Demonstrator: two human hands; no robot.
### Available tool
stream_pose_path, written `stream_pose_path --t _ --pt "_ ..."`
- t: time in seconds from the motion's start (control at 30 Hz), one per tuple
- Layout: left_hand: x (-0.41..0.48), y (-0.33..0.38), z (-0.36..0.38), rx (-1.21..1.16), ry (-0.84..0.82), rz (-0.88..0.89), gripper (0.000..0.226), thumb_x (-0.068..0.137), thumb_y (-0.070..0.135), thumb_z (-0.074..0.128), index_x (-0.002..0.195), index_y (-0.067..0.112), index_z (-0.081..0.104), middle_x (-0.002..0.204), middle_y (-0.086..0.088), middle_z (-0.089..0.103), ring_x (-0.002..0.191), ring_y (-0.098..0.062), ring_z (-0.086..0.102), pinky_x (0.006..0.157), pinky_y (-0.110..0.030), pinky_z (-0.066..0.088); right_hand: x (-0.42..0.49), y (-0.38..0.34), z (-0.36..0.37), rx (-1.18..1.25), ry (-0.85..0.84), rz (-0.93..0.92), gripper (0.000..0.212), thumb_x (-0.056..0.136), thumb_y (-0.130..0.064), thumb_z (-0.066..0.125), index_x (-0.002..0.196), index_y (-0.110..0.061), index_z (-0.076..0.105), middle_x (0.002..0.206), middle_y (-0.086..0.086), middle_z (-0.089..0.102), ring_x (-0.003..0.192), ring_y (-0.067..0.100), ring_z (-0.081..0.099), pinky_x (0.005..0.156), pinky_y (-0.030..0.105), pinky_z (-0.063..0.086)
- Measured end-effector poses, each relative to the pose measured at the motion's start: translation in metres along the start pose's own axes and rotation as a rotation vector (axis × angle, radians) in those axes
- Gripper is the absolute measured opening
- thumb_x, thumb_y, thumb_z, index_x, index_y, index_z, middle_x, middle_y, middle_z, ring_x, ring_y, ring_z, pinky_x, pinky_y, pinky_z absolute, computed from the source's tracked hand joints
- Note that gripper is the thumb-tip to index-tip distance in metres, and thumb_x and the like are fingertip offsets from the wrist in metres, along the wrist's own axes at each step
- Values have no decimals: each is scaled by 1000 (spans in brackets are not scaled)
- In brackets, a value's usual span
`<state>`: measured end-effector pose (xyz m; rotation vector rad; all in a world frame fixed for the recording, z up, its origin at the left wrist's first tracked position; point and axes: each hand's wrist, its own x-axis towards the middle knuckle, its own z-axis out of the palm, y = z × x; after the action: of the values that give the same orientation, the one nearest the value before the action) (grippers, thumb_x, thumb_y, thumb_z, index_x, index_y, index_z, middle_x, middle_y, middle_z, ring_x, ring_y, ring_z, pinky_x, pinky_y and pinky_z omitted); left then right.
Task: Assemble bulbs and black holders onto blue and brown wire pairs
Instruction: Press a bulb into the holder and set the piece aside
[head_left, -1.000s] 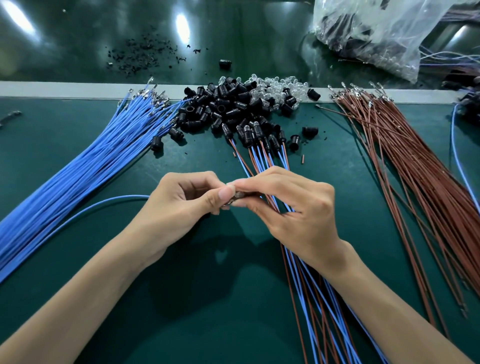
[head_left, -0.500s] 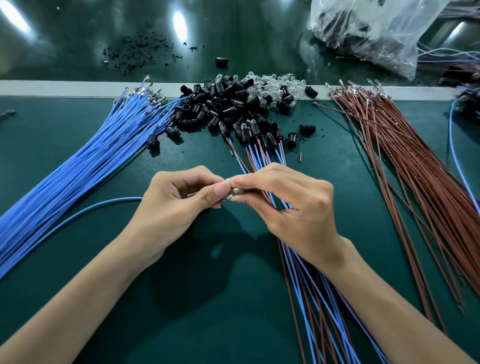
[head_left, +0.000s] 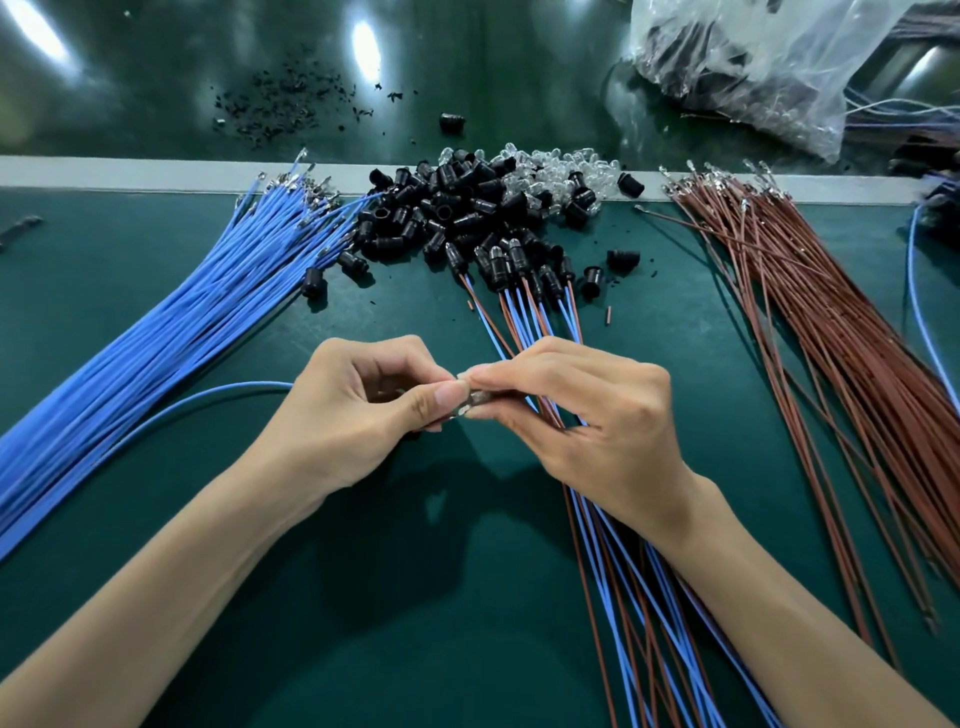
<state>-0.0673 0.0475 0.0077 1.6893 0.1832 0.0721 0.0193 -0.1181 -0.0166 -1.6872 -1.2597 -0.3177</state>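
Green bench (head_left: 405, 649): blue wires (head_left: 171, 338) L, brown wires (head_left: 831, 338) R, black holders (head_left: 447, 218) + bulbs (head_left: 556, 169) ctr.

Matte dark green surface (head_left: 156, 545) in the foreground, with a white strip (head_left: 130, 171) running along its far edge. Beyond the strip is a glossy dark green belt (head_left: 519, 78) showing two bright light reflections (head_left: 363, 39). Black crumbs (head_left: 280, 104) are scattered on it, left of centre. Crumpled clear plastic bag (head_left: 769, 67) top right, dark contents, can't tell what. Small dark object (head_left: 21, 228) at the left edge, too blurred to identify.
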Motion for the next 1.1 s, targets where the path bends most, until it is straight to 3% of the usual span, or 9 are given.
stream_pose_path --t 0.4,0.67,0.87,1.1 --pt "1 5 -5 -59 -96 -57 18 74 21 65 56 19 67 58 2 53 57 -8 46 57 -12 38 2 0 2 28 -2 -51 18 75 7 78 91 8 71 82 13 73 68 29 67 64 34 55" --pt "1 1 -5 6 -58 7 19 74 18 77 58 25 70 59 7 54 56 -7 49 57 -14 39 0 0 0 18 0 -15 20 74 5 80 92 8 72 81 12 73 68 26 69 63 35 56" --pt "1 -4 0 64 -16 33 10 71 23 69 61 25 71 63 6 54 59 -15 47 58 -29 35 1 2 -3 20 -46 -1 19 76 2 79 93 6 72 84 10 73 70 24 69 66 34 56" --pt "1 -5 0 24 -43 0 15 76 26 77 62 24 70 58 7 57 58 -9 48 58 -16 39 4 3 -5 31 -68 15 22 76 1 79 96 3 72 88 9 74 74 23 70 71 34 56"
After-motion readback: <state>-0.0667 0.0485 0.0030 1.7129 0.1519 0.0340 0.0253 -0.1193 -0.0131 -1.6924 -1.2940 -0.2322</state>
